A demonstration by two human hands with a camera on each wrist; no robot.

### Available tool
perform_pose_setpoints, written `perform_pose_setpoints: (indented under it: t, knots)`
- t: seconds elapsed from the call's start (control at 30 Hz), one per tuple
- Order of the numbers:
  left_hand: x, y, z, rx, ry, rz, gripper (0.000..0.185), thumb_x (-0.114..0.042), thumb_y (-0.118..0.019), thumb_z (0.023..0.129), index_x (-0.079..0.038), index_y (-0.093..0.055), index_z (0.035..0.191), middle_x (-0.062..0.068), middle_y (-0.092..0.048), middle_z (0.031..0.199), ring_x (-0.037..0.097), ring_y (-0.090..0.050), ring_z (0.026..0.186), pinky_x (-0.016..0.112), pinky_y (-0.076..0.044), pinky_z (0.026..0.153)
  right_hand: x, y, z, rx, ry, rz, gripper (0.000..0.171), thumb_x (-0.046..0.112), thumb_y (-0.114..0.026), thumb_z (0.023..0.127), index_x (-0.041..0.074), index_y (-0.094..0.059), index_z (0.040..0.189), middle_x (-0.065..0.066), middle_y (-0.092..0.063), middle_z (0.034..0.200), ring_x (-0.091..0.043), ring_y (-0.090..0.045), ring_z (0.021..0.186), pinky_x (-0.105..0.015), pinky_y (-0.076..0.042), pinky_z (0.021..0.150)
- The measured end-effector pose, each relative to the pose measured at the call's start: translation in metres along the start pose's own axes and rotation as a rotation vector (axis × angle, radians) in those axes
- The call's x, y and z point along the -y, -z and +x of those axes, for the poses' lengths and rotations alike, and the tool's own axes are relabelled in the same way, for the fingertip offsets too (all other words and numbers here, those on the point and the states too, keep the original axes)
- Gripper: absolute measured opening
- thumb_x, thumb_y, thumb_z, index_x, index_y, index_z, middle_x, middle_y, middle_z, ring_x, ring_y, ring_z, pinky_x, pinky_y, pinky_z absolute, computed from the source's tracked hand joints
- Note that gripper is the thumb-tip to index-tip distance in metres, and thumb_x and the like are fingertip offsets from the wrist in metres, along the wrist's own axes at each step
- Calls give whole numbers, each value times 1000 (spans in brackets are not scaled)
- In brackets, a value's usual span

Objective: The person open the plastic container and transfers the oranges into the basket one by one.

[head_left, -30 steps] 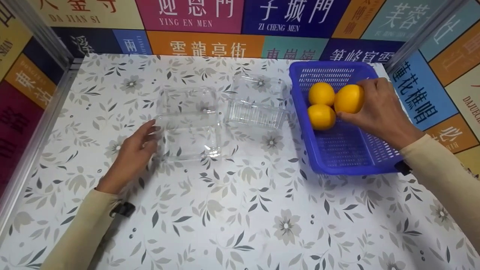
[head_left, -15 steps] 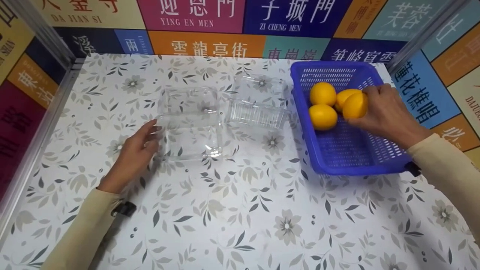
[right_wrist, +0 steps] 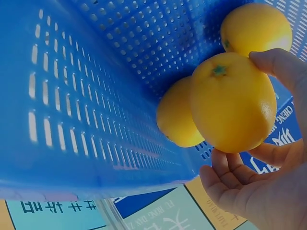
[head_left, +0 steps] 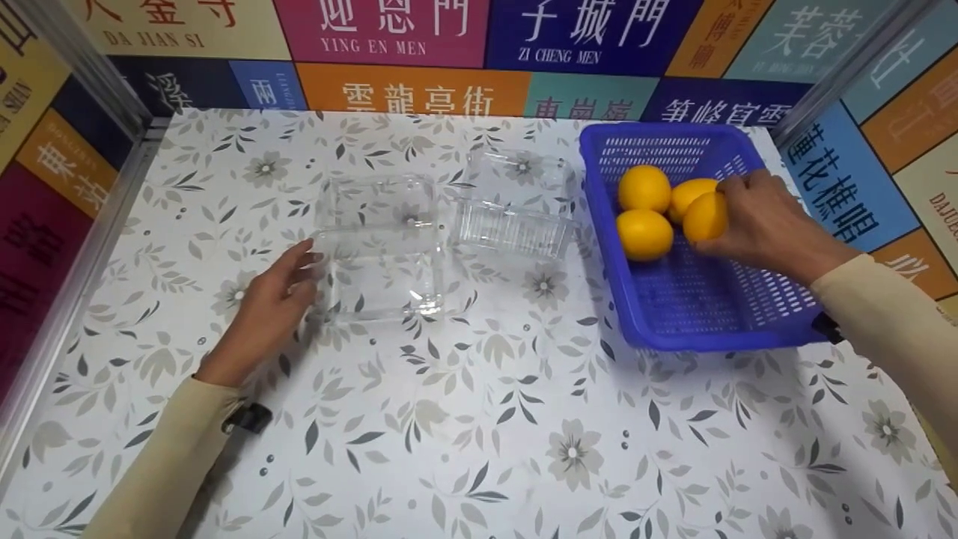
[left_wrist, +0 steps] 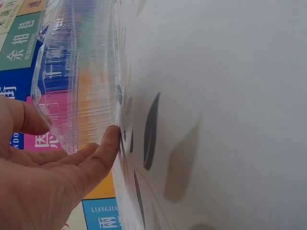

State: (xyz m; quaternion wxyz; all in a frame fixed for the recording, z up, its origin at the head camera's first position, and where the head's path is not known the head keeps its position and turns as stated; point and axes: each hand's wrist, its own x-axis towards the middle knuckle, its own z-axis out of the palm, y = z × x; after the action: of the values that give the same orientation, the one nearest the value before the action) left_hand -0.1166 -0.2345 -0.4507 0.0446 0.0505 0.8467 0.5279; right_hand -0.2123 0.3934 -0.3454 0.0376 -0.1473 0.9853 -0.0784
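My right hand [head_left: 767, 224] grips an orange [head_left: 703, 218] between thumb and fingers inside the blue-purple plastic basket [head_left: 673, 340]. In the right wrist view this orange [right_wrist: 232, 103] shows its green stem end, the thumb on top and fingertips underneath. Behind it sit another orange [right_wrist: 177, 112] and one more [right_wrist: 259, 28]. My left hand [head_left: 262, 307] rests at the left side of an opened clear plastic clamshell box [head_left: 382, 281]. In the left wrist view its fairly straight fingers [left_wrist: 103, 148] lie along the table by the box's ribbed wall [left_wrist: 86, 96], thumb near the rim.
Right of the first box stands a second clear clamshell box [head_left: 516, 228], lid raised open. Two oranges lie along the basket's left wall, one in front [head_left: 644, 234], one behind [head_left: 644, 189]. A flower-patterned cloth [head_left: 449, 449] covers the table, with printed panels [head_left: 419, 90] around it.
My right hand has shifted slightly right with the gripped orange, then sunk a little lower in the basket. Another orange behind it has come into view. The left hand keeps its place.
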Motion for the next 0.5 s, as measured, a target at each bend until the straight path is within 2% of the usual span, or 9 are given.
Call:
perform_pose_setpoints:
  t: [0.2, 0.5]
  knots:
    - [0, 0, -1, -3, 0, 5, 65, -5, -47, 110, -1, -30, 172, 22, -53, 163, 38, -55, 148, 42, -50, 116, 0, -3, 5, 51, -3, -18, 83, 42, -84, 91, -19, -51, 137, -40, -50, 119, -52, -49, 103, -67, -50, 84]
    - [0, 0, -1, -6, 7, 9, 65, -5, -47, 110, -4, -30, 173, 21, -53, 163, 37, -55, 148, 47, -49, 118, -1, -7, 8, 128, -18, -44, 84, 44, -85, 91, -18, -51, 136, -37, -51, 117, -49, -52, 99, -64, -52, 83]
